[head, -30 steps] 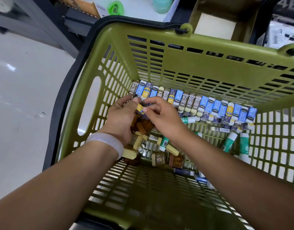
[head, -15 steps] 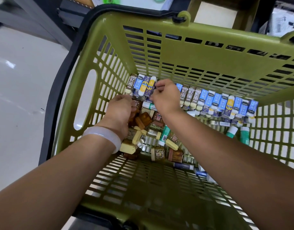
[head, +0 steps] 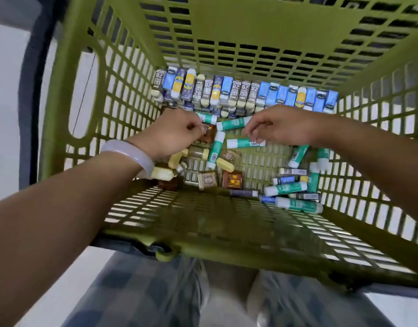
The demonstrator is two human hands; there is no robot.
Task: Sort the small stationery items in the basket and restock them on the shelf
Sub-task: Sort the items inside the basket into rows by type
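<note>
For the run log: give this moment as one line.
phase: sorting in basket | left hand: grips brown eraser | right hand: fingers on green glue stick | eraser row: lined along far wall

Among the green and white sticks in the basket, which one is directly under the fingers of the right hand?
The green and white stick lying crosswise with its barcode end toward the right hand. The fingertips reach down onto it; the other sticks lie apart from that hand.

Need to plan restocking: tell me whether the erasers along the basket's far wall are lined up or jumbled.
Lined up. The erasers stand side by side in a neat row against the far wall of the basket, unlike the green glue sticks scattered loosely on the floor.
</note>
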